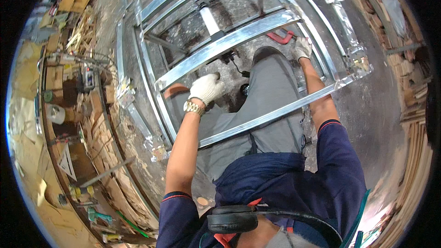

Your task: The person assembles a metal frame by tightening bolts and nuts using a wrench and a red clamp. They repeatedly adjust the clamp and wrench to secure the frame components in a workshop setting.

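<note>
A welded frame of shiny metal tubing surrounds my lap, and both my forearms reach into it. My right hand, in a white knit glove, is closed at the screw end of a red C-clamp by the frame's right side. The gloved left hand is held over my left thigh, below the middle crossbar. Its fingers are curled, with a small dark patch at the tips; what they hold, if anything, is unclear. A white cylinder with dark ends stands against that crossbar, with a black cable below.
Left of me, a long shelf or bench holds wood offcuts, a white set square and a teal power tool. Stacked timber lines the right. Taped metal bars flank the frame on the grey floor.
</note>
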Action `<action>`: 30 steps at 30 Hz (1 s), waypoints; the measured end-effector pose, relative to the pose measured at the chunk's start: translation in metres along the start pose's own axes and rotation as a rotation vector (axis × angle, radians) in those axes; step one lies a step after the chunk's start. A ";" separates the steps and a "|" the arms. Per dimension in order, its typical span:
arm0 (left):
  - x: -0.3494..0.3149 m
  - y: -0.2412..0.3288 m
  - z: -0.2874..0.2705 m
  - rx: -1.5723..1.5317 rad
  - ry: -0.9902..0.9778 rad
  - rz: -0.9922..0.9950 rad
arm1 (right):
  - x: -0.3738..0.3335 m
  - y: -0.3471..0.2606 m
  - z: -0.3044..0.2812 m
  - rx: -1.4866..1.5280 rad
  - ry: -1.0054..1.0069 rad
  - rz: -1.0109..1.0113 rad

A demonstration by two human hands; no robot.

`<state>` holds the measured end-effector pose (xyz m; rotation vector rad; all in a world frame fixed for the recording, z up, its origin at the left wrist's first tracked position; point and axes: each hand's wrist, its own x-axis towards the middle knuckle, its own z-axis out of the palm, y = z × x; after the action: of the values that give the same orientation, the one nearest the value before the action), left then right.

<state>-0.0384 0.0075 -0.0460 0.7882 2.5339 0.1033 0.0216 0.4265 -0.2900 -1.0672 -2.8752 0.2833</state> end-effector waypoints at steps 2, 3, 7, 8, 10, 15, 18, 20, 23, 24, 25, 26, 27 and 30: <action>-0.003 -0.001 0.003 0.007 -0.060 -0.022 | -0.004 -0.010 0.007 -0.147 0.110 -0.042; -0.004 -0.001 0.004 -0.001 -0.078 -0.016 | -0.003 -0.013 0.007 -0.152 0.060 -0.052; -0.001 0.000 0.008 0.027 -0.132 0.024 | -0.001 -0.013 0.011 -0.101 -0.130 -0.004; 0.001 -0.001 0.009 0.035 -0.130 0.038 | 0.000 -0.012 0.009 -0.018 -0.144 -0.058; 0.003 -0.005 0.014 0.053 -0.144 0.056 | -0.010 -0.012 0.000 0.138 -0.189 -0.177; -0.002 0.000 0.016 -0.008 -0.123 0.097 | -0.056 -0.009 -0.062 0.342 -0.263 -0.100; -0.006 0.006 0.014 -0.017 -0.124 0.107 | -0.120 -0.002 -0.113 0.283 -0.173 -0.078; -0.003 0.015 0.011 -0.016 -0.122 0.153 | -0.154 0.049 -0.121 0.405 -0.182 -0.079; -0.003 0.025 0.012 -0.019 -0.107 0.234 | -0.220 0.100 -0.149 0.651 -0.154 -0.025; -0.005 0.028 0.012 -0.016 -0.109 0.256 | -0.241 0.110 -0.160 0.739 -0.146 -0.002; -0.008 0.029 0.015 -0.013 -0.099 0.268 | -0.255 0.105 -0.189 0.614 -0.298 0.050; -0.012 0.029 0.016 -0.010 -0.110 0.277 | -0.266 0.085 -0.239 0.485 -0.448 0.101; -0.014 0.031 0.015 -0.010 -0.117 0.300 | -0.278 0.075 -0.276 0.472 -0.464 0.081; -0.013 0.034 0.023 0.000 -0.106 0.346 | -0.300 0.059 -0.367 0.377 -0.586 0.050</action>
<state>-0.0007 0.0270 -0.0538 1.1936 2.2769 0.1703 0.3314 0.3295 0.0601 -1.1232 -3.0577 1.2752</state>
